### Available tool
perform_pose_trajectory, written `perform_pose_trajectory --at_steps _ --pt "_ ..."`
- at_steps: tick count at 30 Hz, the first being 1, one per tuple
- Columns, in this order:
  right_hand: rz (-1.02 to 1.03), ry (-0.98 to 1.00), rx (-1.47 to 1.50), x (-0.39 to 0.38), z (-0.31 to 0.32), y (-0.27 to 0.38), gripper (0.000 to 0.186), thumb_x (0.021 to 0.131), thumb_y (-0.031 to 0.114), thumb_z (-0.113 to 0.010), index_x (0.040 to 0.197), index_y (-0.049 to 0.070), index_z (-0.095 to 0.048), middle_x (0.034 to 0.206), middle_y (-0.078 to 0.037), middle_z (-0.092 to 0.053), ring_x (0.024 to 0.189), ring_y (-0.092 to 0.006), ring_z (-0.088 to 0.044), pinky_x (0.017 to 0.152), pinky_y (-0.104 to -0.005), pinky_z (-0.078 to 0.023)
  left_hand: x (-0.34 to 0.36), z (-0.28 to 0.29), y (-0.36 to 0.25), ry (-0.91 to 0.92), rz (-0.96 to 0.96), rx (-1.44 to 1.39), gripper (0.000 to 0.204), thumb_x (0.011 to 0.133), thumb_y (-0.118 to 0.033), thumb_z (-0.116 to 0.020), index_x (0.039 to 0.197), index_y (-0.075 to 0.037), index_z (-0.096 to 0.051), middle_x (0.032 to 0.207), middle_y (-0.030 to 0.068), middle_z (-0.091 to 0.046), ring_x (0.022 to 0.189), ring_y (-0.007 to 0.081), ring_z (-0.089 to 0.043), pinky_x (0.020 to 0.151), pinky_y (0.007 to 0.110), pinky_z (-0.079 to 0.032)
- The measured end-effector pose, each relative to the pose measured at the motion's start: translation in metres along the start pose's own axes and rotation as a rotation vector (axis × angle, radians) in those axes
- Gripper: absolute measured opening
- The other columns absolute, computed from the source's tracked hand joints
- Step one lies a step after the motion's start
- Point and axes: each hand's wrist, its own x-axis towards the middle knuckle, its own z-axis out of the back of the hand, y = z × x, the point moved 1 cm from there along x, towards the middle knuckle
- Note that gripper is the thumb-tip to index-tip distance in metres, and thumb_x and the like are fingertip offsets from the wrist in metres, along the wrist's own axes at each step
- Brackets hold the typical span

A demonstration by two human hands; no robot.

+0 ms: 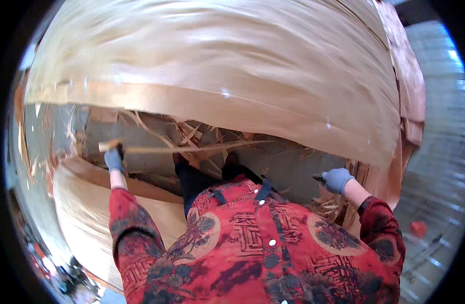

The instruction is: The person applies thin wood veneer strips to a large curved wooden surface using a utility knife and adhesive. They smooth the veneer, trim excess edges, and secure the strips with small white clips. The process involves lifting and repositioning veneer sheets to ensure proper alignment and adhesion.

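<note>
My left hand (114, 158), in a blue-grey glove with dark fingertips, is closed on a long thin strip of wood veneer (192, 149). The strip stretches to the right in front of my body, smeared by motion. Out to the right, my right hand (337, 181) wears a similar glove and is closed round a small dark tool (319, 178). Only the tool's short tip shows, so its kind cannot be made out. Ahead of both hands lies a large stack of pale veneer sheets (232, 55), its near edge slightly wavy.
Another pile of veneer (85, 202) lies at the near left, beside my left arm. Torn veneer scraps (191, 134) litter the floor around my feet. More scraps (333, 205) lie below my right hand. A red object (418, 229) sits on the floor at far right.
</note>
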Motion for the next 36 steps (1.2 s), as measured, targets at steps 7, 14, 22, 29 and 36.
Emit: perform_pose_trajectory --at_steps 7,14,22,29,36 --pt "0.078 -0.472 0.710 0.013 0.009 0.070 0.029 0.088 0.037 -0.047 0.097 0.010 -0.053 0.084 -0.020 -0.063 0.080 -0.0399 -0.061 0.068 -0.0501 -0.047 -0.138 -0.059 -0.010 0.373 -0.509 1.159 0.029 0.077 -0.027 -0.062 0.076 0.002 -0.065 0.075 0.0250 -0.061 0.070 0.0407 -0.060 0.064 0.047 -0.047" --pt "0.105 -0.693 1.591 0.048 0.044 0.171 0.059 0.077 0.045 -0.066 0.113 0.001 -0.050 0.101 -0.020 -0.061 0.095 -0.0307 -0.057 0.083 -0.0370 -0.044 -0.317 -0.234 -0.079 1.487 -1.387 0.806 0.017 0.063 -0.023 -0.066 0.075 -0.013 -0.062 0.066 0.0107 -0.061 0.064 0.0309 -0.061 0.056 0.042 -0.047" --pt "-0.393 -0.917 2.149 -0.013 -0.016 0.178 0.027 0.075 0.021 -0.071 0.092 0.005 -0.057 0.070 -0.003 -0.057 0.057 -0.0101 -0.051 0.053 -0.0262 -0.042 -0.393 -0.260 -0.145 2.006 -1.505 0.862 0.019 0.072 -0.028 -0.064 0.071 -0.009 -0.063 0.069 0.0118 -0.061 0.064 0.0311 -0.060 0.057 0.042 -0.047" --pt "-0.604 -1.229 2.672 -0.029 -0.178 0.113 0.022 0.074 0.019 -0.072 0.081 0.005 -0.056 0.065 -0.003 -0.056 0.052 -0.0117 -0.050 0.045 -0.0275 -0.039 -0.461 -0.310 -0.217 1.791 -1.151 0.591 0.011 0.074 -0.004 -0.060 0.083 0.000 -0.066 0.084 0.0184 -0.064 0.076 0.0335 -0.063 0.067 0.036 -0.049" --pt "-1.769 -2.395 2.183 -0.231 -0.443 -0.045 0.017 0.081 0.026 -0.059 0.076 0.011 -0.052 0.064 0.004 -0.042 0.055 -0.0087 -0.040 0.048 -0.0253 -0.034 -0.505 -0.471 -0.180 1.159 -1.554 0.570 0.088 0.084 -0.027 -0.060 0.143 -0.002 0.000 0.143 0.0268 -0.023 0.128 0.0375 -0.032 0.100 0.043 -0.034"
